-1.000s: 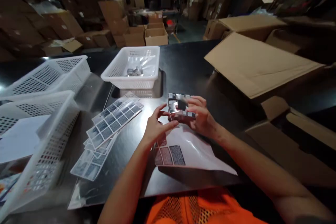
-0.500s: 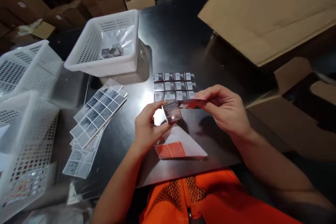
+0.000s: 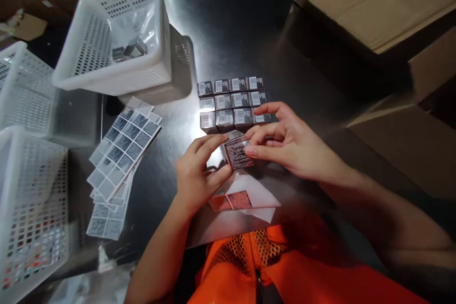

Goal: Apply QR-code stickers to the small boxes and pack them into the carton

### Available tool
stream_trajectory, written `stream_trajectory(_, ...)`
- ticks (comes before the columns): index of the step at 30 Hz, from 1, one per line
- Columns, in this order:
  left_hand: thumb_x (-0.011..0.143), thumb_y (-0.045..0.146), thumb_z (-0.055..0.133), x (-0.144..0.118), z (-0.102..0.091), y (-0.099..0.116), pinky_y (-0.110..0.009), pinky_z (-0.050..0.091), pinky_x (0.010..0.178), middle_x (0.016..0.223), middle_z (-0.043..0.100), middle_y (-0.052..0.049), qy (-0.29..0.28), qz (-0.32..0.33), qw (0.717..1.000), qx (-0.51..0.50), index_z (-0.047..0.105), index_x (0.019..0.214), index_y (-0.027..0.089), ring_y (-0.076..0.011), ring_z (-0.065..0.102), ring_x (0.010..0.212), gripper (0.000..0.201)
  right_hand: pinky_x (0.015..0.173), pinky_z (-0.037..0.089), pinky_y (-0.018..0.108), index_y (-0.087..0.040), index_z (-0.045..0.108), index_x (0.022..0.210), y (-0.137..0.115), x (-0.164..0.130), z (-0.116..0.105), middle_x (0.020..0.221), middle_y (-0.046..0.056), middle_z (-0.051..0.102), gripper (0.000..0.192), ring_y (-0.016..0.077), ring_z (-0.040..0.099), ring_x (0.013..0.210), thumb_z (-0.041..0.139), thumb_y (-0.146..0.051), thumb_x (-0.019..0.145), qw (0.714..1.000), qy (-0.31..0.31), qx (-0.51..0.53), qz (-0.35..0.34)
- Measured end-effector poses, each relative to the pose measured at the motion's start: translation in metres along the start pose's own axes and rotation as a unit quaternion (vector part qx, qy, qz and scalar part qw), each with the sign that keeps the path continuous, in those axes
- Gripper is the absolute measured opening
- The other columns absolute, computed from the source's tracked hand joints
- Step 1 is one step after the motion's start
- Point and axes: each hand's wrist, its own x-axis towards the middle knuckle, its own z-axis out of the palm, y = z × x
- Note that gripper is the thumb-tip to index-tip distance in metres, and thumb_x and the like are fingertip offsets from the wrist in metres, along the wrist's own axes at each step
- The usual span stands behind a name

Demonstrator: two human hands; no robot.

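Observation:
My left hand [image 3: 199, 168] grips a small square box [image 3: 239, 156] by its left side, between thumb and fingers. The box's upper face carries fine print and is tilted toward me. My right hand [image 3: 285, 142] closes at the box's right edge, thumb and fingertips on a thin label lying against that face; where the label ends cannot be made out. Beneath the hands lies a white backing sheet [image 3: 261, 192] with orange-lit labels [image 3: 239, 200]. Just beyond them, several like boxes [image 3: 224, 100] stand in close rows with barcodes facing up.
Overlapping label sheets [image 3: 124, 145] lie at the left. A white basket [image 3: 117, 76] holding a plastic bag and some boxes stands behind them. Further white baskets [image 3: 35, 190] line the left edge. Large cardboard [image 3: 374, 0] rises at the back right of the dark metal table [image 3: 221, 23].
My right hand has moved left, bringing the label from beside the box onto its printed face. My left hand still holds the box. The view has shifted and tipped downward.

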Motion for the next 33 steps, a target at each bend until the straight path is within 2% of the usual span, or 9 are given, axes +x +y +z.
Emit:
stream_trajectory(5,0.080,0.024,0.082,0.0003,0.0005,-0.0005,-0.019,0.052,0.055,0.115,0.076,-0.005,0.002,0.005,1.000,0.001,0.069,0.124,0.023,-0.0154,0.074,0.087,0.046,0.077,0.057,0.028,-0.027,0.044,0.116,0.0002,0.0007,-0.0005,0.076,-0.007,0.071,0.062,0.0164,0.071,0.084,0.088,-0.026,0.073,1.000,-0.001,-0.004,0.003)
stream_trajectory(13,0.084,0.031,0.078,0.0005,-0.0007,0.0014,-0.021,0.053,0.056,0.115,0.076,-0.005,-0.002,-0.006,1.000,0.017,0.071,0.123,0.025,-0.0159,0.074,0.085,0.041,0.077,0.059,0.029,-0.027,0.044,0.117,0.0013,0.0015,-0.0010,0.076,-0.006,0.071,0.062,0.0172,0.073,0.085,0.089,-0.034,0.074,1.000,0.005,-0.014,-0.001)
stream_trajectory(21,0.083,0.026,0.079,0.0006,-0.0009,0.0016,-0.024,0.058,0.067,0.116,0.076,-0.005,-0.002,0.004,1.000,0.003,0.070,0.124,0.024,-0.0191,0.075,0.094,0.042,0.075,0.060,0.030,-0.027,0.046,0.116,0.0026,0.0023,-0.0003,0.076,-0.006,0.070,0.059,0.0189,0.073,0.086,0.088,-0.030,0.074,1.000,0.008,-0.015,-0.012)
stream_trajectory(28,0.082,0.026,0.082,-0.0009,-0.0007,0.0012,-0.018,0.049,0.052,0.116,0.076,-0.005,0.001,-0.004,1.000,0.005,0.070,0.125,0.025,-0.0147,0.074,0.084,0.045,0.075,0.059,0.027,-0.027,0.045,0.115,0.0017,0.0024,0.0005,0.075,-0.007,0.070,0.059,0.0163,0.073,0.083,0.087,-0.023,0.073,1.000,0.005,-0.006,-0.013)
stream_trajectory(33,0.081,0.026,0.083,-0.0010,-0.0004,0.0004,-0.018,0.047,0.051,0.117,0.076,-0.004,0.001,-0.001,1.000,0.005,0.070,0.125,0.025,-0.0141,0.073,0.084,0.046,0.071,0.060,0.028,-0.028,0.046,0.112,0.0008,0.0029,0.0012,0.074,-0.007,0.070,0.058,0.0173,0.073,0.078,0.088,-0.028,0.073,1.000,0.012,-0.006,-0.010)
